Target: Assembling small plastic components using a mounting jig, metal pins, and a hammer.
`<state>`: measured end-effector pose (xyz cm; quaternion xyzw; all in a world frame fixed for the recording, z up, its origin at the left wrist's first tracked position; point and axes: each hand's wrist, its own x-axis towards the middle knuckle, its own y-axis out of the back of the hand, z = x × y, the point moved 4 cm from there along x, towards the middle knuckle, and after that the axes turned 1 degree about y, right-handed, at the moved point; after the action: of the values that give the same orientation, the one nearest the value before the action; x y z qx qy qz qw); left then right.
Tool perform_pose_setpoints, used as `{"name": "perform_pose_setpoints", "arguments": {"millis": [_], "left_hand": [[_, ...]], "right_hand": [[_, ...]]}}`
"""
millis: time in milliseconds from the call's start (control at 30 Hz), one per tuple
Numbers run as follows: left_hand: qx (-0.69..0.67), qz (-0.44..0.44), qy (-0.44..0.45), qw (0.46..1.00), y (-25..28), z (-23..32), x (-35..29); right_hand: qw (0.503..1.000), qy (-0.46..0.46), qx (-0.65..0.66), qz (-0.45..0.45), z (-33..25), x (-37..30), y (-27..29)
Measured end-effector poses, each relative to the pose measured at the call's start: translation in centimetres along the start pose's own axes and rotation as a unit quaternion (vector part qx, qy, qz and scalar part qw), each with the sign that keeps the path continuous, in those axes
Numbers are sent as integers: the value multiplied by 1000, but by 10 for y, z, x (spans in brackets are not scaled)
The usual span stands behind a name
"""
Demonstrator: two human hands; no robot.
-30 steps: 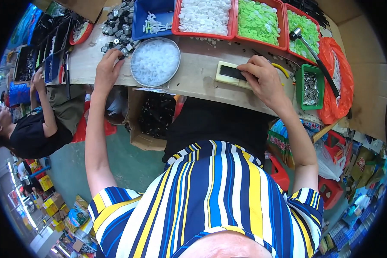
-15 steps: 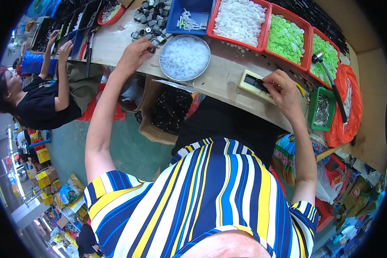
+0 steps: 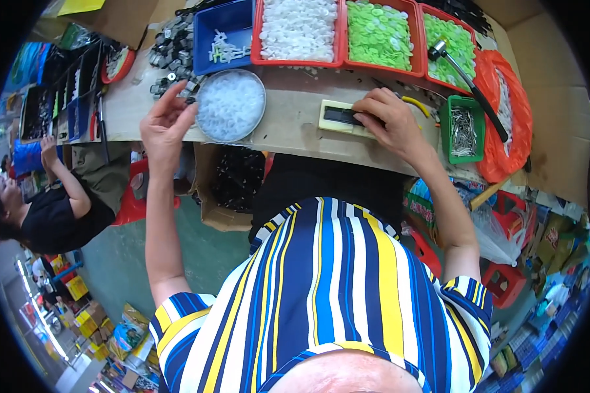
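My left hand (image 3: 164, 131) is raised just left of the round bowl (image 3: 261, 121) of translucent white pieces, fingers curled. A small dark part (image 3: 190, 100) is pinched at its fingertips; its exact kind is too small to make out. My right hand (image 3: 394, 124) rests over a cream rectangular block (image 3: 328, 121) near the table's front edge. Its thumb and fingers close on the right end of a black part (image 3: 341, 115) lying in the block's recess. My fingers hide the block's right end.
Behind the bowl lie dark and silvery parts (image 3: 170, 59) and a blue tray (image 3: 203, 33). Red trays (image 3: 341, 62) hold white and green discs. Rightward are a green tray (image 3: 447, 134) of metal pins, a black-handled hammer (image 3: 482, 98) and an orange bag (image 3: 521, 131). A co-worker (image 3: 52, 216) sits left.
The view has shifted, so the table things appear further left. My left hand has drawn back from the dark parts, still pinching a small one. My right hand stays at the block.
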<state>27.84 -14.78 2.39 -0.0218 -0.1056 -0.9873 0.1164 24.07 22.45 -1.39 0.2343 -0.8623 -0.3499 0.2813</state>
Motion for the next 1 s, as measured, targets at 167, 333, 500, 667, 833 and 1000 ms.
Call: {"name": "perform_pose_setpoints", "arguments": {"millis": [167,333,500,667,833,1000], "left_hand": [[-62,-119,71,988,-83,7,-12],[-140,-129,167,967,-148,-2,-28],[-251,-114,200,940,-190,-2,-44],[-208,-107,202,951,-186,-11,-47],[100,-45,-79,991,-170,5,-43],[198,-77,-258,942,-182,-5,-46]], "right_hand": [[998,10,-54,37,-11,-4,6],[995,3,-25,92,-37,-8,-1],[989,3,-34,147,-50,-1,-6],[989,-31,-25,141,-34,-3,-16],[993,-48,-20,102,-20,3,-24],[994,-56,-18,88,-15,5,-28]]}}
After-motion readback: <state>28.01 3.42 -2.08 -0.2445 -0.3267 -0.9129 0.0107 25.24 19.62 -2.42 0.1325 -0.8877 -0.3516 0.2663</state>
